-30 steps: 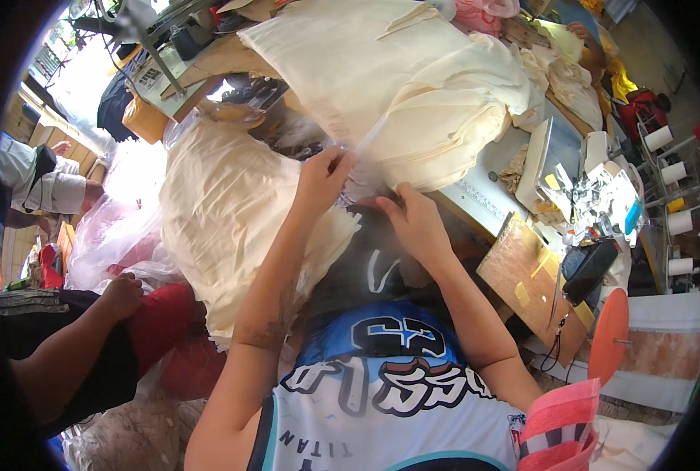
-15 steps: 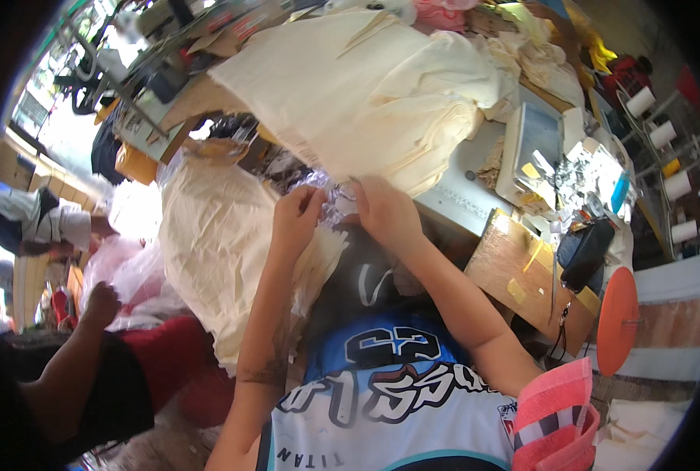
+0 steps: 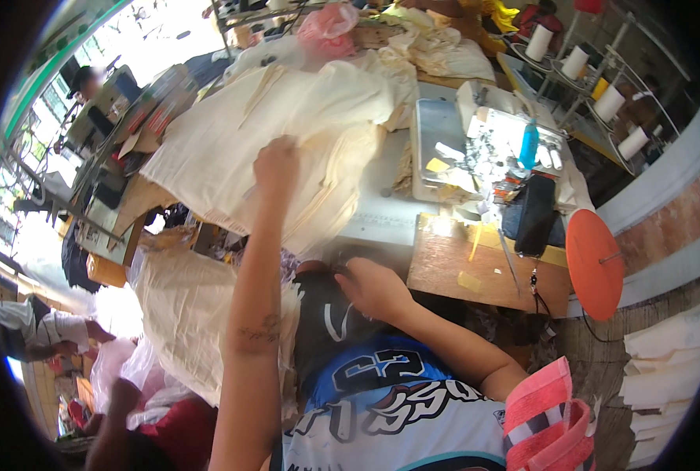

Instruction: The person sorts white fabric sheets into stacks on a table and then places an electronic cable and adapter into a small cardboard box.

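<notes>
A wide stack of cream cloth pieces (image 3: 232, 118) lies across the worktable. Over its middle is my left hand (image 3: 277, 166), its fingers curled closed; whether cloth is caught in them is hidden. My right hand (image 3: 377, 292) hovers low in front of my body, just off the table's near edge, with thumb and fingers slightly apart and nothing visible between them. More cream cloth (image 3: 189, 314) hangs down to the left of my lap. Dark fabric (image 3: 326, 306) covers my lap between the arms.
A wooden board (image 3: 460, 271) and a dark pouch (image 3: 529, 216) are at right, near an orange disc (image 3: 595, 264). Beyond stand a grey tray (image 3: 440, 141), a blue bottle (image 3: 529, 145) and thread cones (image 3: 538, 43). Another person's arm (image 3: 118, 416) shows at lower left.
My left hand has moved forward from near the right hand onto the cloth stack. My right hand has drawn back toward my body. The view has shifted, showing more of the table's right side.
</notes>
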